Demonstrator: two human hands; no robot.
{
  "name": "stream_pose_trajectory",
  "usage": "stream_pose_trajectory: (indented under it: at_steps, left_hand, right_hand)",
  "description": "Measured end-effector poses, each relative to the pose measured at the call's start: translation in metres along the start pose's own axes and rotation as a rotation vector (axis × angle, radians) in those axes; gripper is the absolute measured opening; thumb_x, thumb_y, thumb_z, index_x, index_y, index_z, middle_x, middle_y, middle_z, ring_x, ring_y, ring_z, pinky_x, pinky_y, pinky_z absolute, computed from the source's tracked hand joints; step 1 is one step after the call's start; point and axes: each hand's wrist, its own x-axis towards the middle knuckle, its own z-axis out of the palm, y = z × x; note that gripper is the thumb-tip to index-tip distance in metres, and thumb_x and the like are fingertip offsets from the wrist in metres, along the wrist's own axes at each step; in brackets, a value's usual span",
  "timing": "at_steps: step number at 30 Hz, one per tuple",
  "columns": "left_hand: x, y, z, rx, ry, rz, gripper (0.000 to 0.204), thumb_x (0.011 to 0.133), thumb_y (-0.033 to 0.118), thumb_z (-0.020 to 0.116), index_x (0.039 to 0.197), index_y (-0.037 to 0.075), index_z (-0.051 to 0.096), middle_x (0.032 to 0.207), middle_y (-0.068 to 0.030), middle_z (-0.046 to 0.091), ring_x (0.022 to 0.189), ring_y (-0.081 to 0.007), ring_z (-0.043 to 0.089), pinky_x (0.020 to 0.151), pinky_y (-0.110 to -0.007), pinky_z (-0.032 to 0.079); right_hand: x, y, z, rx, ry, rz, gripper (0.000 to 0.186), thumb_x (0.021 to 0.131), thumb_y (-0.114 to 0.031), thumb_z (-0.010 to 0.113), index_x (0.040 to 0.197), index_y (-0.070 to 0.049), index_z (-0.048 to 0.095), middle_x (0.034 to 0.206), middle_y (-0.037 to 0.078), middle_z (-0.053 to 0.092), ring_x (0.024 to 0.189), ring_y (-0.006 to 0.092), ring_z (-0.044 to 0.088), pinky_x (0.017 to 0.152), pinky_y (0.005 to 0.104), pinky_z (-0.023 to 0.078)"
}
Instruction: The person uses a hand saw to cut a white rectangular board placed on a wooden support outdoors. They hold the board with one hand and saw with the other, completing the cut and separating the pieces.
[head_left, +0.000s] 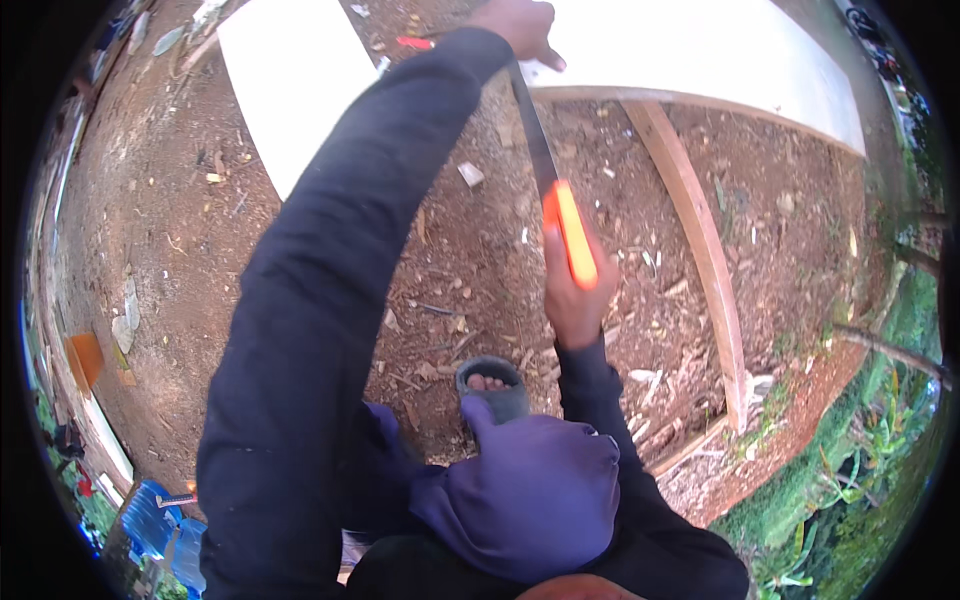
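Right hand (572, 300) grips orange-handled saw (570, 235); left hand (515, 25) presses white board (700, 60), fingers partly cut off.

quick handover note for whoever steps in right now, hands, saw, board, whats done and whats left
Right hand: grip closed on the orange handle of the hand saw, blade running up to the near edge of the white board.
Left hand: pressed on the white board beside the blade, steadying it.
The board rests on a wooden frame over bare soil; a second white board lies to the left.
Done: saw set at the board's edge; how deep the cut runs is hidden by the hand.
Left: likely saw through while holding the board steady.
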Motion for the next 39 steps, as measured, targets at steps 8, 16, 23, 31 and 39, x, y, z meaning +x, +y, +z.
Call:
stream_pose_trajectory:
  at_steps: [8, 16, 23, 31, 39]
  left_hand:
    - [-0.006, -0.004, 0.008, 0.057, 0.096, 0.003, 0.08, 0.078, 0.066, 0.076, 0.123, 0.001, 0.069, 0.126, -0.0194, 0.067, 0.115, -0.0346, 0.066, 0.102, -0.049, 0.05]
    - [-0.033, 0.007, 0.031, -0.123, 0.425, -0.061, 0.097, 0.086, 0.062, 0.072, 0.152, -0.002, 0.043, 0.156, -0.0275, 0.042, 0.146, -0.0413, 0.04, 0.122, -0.046, 0.032]
    - [-0.025, 0.029, 0.06, -1.256, 0.671, -0.723, 0.073, 0.093, 0.043, 0.072, 0.135, -0.014, 0.053, 0.132, -0.0263, 0.061, 0.122, -0.0349, 0.06, 0.105, -0.043, 0.045]
    - [-0.035, 0.03, 0.07, -1.432, 0.543, -0.542, 0.046, 0.101, 0.032, 0.065, 0.117, -0.011, 0.065, 0.116, -0.0159, 0.069, 0.1, -0.0223, 0.063, 0.088, -0.037, 0.048]
    - [-0.154, 0.146, 0.123, -1.784, 0.584, -0.492, 0.044, 0.105, 0.035, 0.057, 0.11, -0.007, 0.07, 0.104, -0.0107, 0.072, 0.096, -0.0166, 0.064, 0.085, -0.032, 0.048]
  right_hand:
    - [-0.095, 0.016, -0.045, -0.15, -0.017, -0.116, 0.046, 0.091, -0.002, 0.069, 0.135, 0.009, 0.06, 0.113, 0.025, 0.074, 0.092, 0.0248, 0.077, 0.078, 0.0322, 0.059]
    - [-0.18, 0.04, -0.142, -0.512, -0.072, -0.263, 0.052, 0.081, -0.007, 0.08, 0.129, 0.007, 0.065, 0.087, 0.015, 0.074, 0.067, 0.0269, 0.07, 0.061, 0.0365, 0.056]
    - [-0.263, 0.034, -0.193, -0.551, -0.057, -0.14, 0.054, 0.08, -0.01, 0.083, 0.128, 0.007, 0.064, 0.079, 0.008, 0.073, 0.061, 0.0272, 0.068, 0.059, 0.0357, 0.055]
    - [-0.329, 0.108, -0.19, -0.692, -0.147, 0.205, 0.069, 0.08, -0.017, 0.083, 0.141, 0.001, 0.055, 0.103, 0.015, 0.07, 0.088, 0.0333, 0.069, 0.077, 0.0414, 0.055]
    - [-0.321, 0.136, -0.17, -0.746, -0.147, 0.184, 0.073, 0.08, -0.017, 0.082, 0.144, -0.001, 0.051, 0.112, 0.019, 0.066, 0.1, 0.0362, 0.067, 0.086, 0.0429, 0.053]
